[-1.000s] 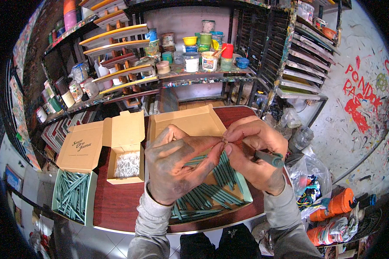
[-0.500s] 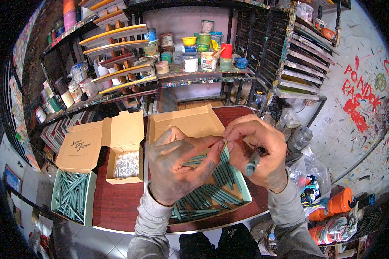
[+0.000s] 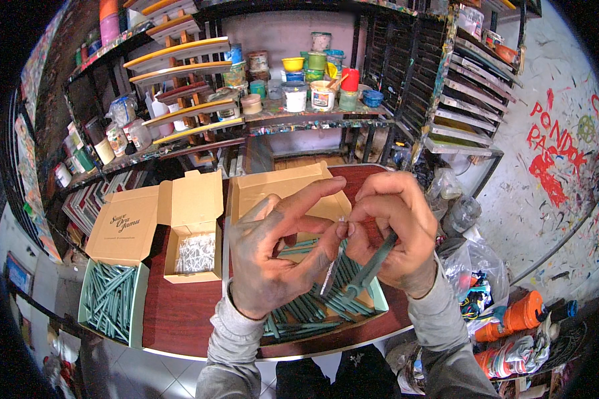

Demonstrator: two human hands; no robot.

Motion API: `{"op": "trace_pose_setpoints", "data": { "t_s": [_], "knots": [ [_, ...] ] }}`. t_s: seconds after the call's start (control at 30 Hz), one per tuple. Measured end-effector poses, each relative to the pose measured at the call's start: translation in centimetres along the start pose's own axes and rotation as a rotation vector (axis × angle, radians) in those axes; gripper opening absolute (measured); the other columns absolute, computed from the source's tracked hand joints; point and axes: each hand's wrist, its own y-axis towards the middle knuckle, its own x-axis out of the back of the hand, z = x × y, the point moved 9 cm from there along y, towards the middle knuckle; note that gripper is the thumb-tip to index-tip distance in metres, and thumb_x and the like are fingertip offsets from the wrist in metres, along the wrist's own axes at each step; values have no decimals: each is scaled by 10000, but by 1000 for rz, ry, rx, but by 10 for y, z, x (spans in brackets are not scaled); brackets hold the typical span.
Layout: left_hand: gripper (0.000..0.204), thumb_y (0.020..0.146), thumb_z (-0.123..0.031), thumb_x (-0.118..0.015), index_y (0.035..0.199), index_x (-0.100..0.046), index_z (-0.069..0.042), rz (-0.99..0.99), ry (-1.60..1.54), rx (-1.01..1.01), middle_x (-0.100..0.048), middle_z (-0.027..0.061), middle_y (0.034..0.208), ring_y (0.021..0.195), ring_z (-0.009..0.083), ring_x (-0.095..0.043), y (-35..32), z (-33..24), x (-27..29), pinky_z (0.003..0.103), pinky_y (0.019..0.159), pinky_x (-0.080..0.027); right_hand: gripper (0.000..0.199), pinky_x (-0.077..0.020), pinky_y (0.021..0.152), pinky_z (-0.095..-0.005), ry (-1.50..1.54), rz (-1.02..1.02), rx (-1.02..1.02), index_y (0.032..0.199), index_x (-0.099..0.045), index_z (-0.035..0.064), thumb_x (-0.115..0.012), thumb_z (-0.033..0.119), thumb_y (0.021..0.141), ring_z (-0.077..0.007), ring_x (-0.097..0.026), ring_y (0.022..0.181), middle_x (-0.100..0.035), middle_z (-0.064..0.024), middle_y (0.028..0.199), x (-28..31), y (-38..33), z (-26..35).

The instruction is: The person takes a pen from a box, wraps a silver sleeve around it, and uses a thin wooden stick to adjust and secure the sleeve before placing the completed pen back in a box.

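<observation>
And right up close, over the middle of the table (image 3: pixel 170 319), the action was all fingertips! The left hand (image 3: pixel 266 246) had its index finger raised wide of the thumb; whether its thumb and curled middle finger gripped anything, I couldn't tell. The right hand (image 3: pixel 406 246) had finger and thumb pinched on a small pale tip (image 3: pixel 341 218), with a green stick (image 3: pixel 373 266) tucked against its other fingers, slanting down and left. A thin clear strip (image 3: pixel 327 278) hung below the left thumb, seemingly one piece with that tip. My call: a light pinch close to the tip suited it, both thumbs steady, the stick kept off the strip so nothing bent.

Below, a large box (image 3: pixel 377 292) of green sticks reached towards the front edge; another box (image 3: pixel 138 312), full of them, sat at the front-left corner. Beyond that, a smaller box (image 3: pixel 193 276) held whitish pieces, and farthest back, paint tubs (image 3: pixel 295 100) lined a shelf.
</observation>
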Motion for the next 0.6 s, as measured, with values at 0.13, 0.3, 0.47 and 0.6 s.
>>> {"op": "trace_pose_setpoints", "data": {
  "t_s": [0.13, 0.3, 0.47, 0.6],
  "knots": [
    [452, 738, -125, -805, 1176, -694, -107, -4, -9, -74, -736, 1, 758, 566, 131, -446, 0, -3, 1, 271, 583, -410, 268, -543, 675, -337, -59, -47, 45, 884, -655, 29, -781, 16, 648, -271, -654, 850, -583, -142, 999, 1, -2, 5],
    [430, 714, -115, -807, 1134, -714, -105, -5, 50, -123, -736, 5, 773, 603, 139, -475, 2, -14, 3, 278, 616, -422, 247, -498, 603, -297, -59, -66, 72, 898, -657, 21, -762, -3, 676, -206, -613, 765, -593, -140, 1000, 3, -6, 4],
    [363, 686, -103, -806, 1044, -744, -95, -35, 13, -141, -732, -3, 767, 620, 144, -496, 0, -12, 6, 285, 622, -432, 209, -440, 530, -235, -19, -105, 207, 941, -636, -5, -709, -35, 747, -133, -574, 660, -610, -149, 974, 2, -5, 10],
    [351, 663, -112, -819, 1007, -751, -93, 4, 21, -166, -735, -8, 777, 630, 137, -514, 1, -12, 4, 275, 620, -429, 193, -508, 615, -289, 3, -113, 223, 947, -621, -9, -706, -14, 774, -224, -646, 747, -637, -169, 918, 5, -4, 14]
  ]
}}
